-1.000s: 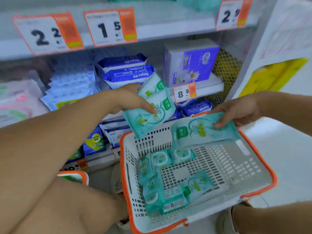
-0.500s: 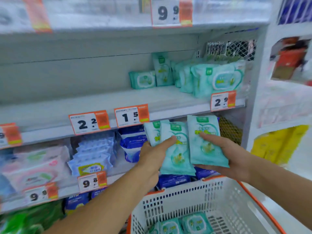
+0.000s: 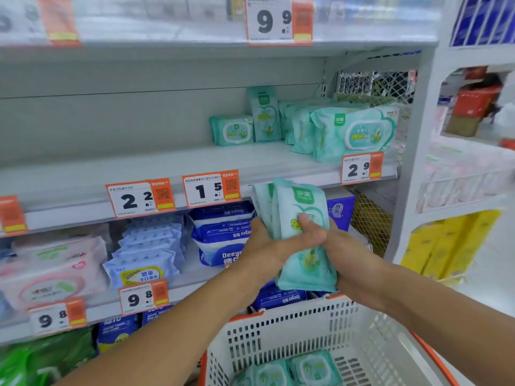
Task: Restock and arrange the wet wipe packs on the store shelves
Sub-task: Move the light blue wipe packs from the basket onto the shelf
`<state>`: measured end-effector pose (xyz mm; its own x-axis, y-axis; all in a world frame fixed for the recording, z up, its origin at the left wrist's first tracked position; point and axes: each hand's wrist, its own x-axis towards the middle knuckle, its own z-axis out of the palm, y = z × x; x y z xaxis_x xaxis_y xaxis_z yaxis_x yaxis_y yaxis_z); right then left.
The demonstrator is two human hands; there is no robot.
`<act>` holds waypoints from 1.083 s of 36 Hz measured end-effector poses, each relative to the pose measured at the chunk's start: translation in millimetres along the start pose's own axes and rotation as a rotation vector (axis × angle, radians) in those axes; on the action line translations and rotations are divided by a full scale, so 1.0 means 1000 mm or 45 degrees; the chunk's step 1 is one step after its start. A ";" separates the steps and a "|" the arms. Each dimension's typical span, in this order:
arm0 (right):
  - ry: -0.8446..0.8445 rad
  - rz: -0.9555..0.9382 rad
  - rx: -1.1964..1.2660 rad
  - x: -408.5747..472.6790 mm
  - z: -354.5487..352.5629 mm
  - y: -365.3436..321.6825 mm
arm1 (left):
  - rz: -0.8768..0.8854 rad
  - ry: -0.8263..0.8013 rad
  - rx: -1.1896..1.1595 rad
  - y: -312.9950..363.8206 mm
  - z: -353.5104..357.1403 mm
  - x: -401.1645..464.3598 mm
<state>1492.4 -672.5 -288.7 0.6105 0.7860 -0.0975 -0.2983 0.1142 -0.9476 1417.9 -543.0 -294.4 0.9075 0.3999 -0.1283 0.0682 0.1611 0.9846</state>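
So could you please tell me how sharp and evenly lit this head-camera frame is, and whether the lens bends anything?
Head view: lighting is bright and even, with no glare. The top shelf edge and the tags beside the 9.9 tag are smeared; the left hand, right hand and held teal packs are fairly sharp. Wide-angle distortion bows the white upright and shelf lines.

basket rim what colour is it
Orange, on a white perforated basket; the rim shows best along the right edge in the head view.
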 end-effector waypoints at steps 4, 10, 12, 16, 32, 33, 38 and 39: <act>-0.023 0.045 -0.232 0.018 -0.010 0.022 | 0.012 -0.246 0.283 0.016 0.016 -0.023; -0.225 -0.206 -0.274 0.038 -0.032 0.040 | 0.093 -0.133 0.271 0.022 0.019 -0.032; -0.228 -0.225 -0.249 0.022 -0.004 0.012 | 0.190 0.001 0.328 0.021 0.008 -0.020; -0.215 -0.238 -0.358 0.007 0.002 -0.019 | 0.245 0.100 0.352 0.012 -0.012 0.000; 0.225 -0.363 -0.208 0.076 0.026 -0.094 | 0.789 0.444 1.218 0.113 -0.078 0.046; 0.261 -0.319 -0.205 0.091 0.027 -0.103 | 0.752 0.481 1.346 0.120 -0.085 0.059; 0.270 -0.160 -0.297 0.160 0.037 -0.150 | 0.139 0.306 1.948 0.112 -0.096 0.106; 0.278 -0.149 -0.349 0.174 0.040 -0.158 | 0.074 0.288 1.985 0.108 -0.096 0.112</act>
<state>1616.3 -530.0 -143.9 0.7799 0.6256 -0.0186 -0.0280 0.0052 -0.9996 1487.1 -394.4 -214.1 0.8556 0.5163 0.0383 0.5091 -0.8524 0.1192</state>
